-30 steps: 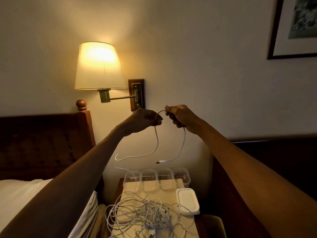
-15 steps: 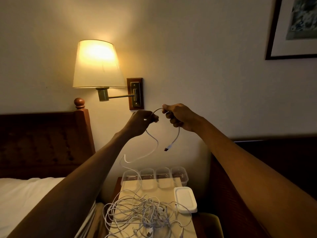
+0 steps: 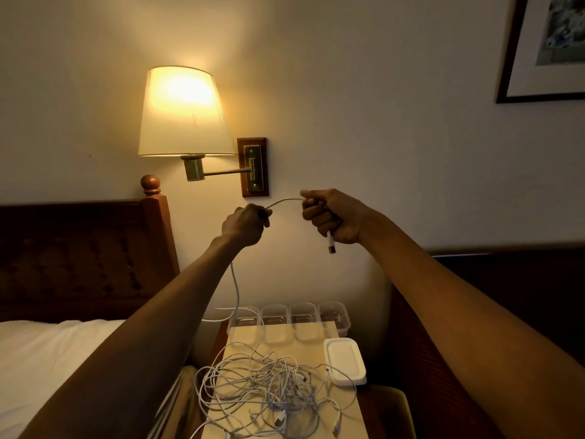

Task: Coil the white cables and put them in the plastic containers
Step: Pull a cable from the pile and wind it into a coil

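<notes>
A lit wall lamp (image 3: pixel 183 112) hangs on the far wall, its brass arm fixed to a wooden plate (image 3: pixel 254 167). Left lies a dark wooden headboard (image 3: pixel 79 248) with a round finial (image 3: pixel 150 183), above white bedding (image 3: pixel 47 359). A framed picture (image 3: pixel 550 49) hangs far right.

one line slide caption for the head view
Left hand and right hand grip a white cable above a tangled cable pile and four clear containers on a nightstand.
</notes>
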Tool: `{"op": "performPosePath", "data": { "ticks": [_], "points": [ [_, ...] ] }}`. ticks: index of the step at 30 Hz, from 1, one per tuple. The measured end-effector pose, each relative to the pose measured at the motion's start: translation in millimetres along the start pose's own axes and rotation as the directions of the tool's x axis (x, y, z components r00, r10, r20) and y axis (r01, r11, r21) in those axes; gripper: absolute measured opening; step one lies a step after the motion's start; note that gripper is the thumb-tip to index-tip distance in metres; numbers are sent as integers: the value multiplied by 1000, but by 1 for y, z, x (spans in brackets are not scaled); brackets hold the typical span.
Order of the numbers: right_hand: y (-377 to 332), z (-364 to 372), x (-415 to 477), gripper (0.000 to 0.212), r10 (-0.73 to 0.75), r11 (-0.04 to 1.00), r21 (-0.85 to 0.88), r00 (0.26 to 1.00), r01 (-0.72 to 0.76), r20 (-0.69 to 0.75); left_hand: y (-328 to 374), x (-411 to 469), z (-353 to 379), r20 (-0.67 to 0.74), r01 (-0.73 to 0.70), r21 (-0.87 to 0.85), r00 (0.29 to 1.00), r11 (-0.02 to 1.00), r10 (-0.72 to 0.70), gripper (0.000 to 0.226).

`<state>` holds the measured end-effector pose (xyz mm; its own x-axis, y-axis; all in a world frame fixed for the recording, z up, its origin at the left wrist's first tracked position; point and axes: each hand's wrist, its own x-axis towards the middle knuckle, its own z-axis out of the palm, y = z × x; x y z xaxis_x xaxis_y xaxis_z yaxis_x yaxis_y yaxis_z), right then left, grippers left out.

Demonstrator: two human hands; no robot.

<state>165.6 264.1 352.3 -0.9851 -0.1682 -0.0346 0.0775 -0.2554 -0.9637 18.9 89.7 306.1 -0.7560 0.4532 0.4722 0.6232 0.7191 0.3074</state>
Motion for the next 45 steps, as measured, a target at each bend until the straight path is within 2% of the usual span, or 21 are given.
{"op": "performPosePath", "data": {
  "ticks": [3,5,10,13,15,20,23,26,29,33,38,45],
  "points": [
    [0,-4,7,33,-180,962,180,973,204,-141,13,-9,1,231,-63,2,971,998,60,25],
    [3,-9,13,30,-236,935,201,936,292,-261,25,-16,-1,334,-112,-43,935,993,120,24],
    [15,-15,28,24,-279,903,167,836,395,-472,55,-33,-15,431,-158,-135,879,978,201,32],
    [21,-12,29,18,-310,889,148,808,433,-501,70,-40,-21,458,-179,-102,865,979,206,27],
    [26,-12,32,16,-339,887,121,806,446,-485,78,-45,-28,458,-232,-105,852,967,254,26],
    [28,-17,40,38,-415,907,-136,792,398,-449,81,-45,-46,427,-274,-83,859,958,282,26],
    [25,-23,41,42,-387,922,-199,810,333,-440,79,-43,-53,428,-282,-99,853,954,297,21],
    [25,-20,38,43,-374,912,-316,847,261,-378,81,-41,-58,382,-361,-88,849,929,366,20],
    [31,-14,33,36,-280,926,-328,923,187,-263,81,-33,-68,224,-441,-47,870,896,440,16],
    [42,-13,28,45,-120,916,-399,980,48,-158,78,-21,-85,124,-515,-120,840,849,528,11],
    [41,-11,23,55,-27,951,-308,999,13,-41,69,-10,-90,48,-501,-223,851,836,523,13],
    [44,-8,20,45,1,983,-181,998,9,56,67,-6,-85,0,-454,-351,875,819,485,21]
  ]
}}
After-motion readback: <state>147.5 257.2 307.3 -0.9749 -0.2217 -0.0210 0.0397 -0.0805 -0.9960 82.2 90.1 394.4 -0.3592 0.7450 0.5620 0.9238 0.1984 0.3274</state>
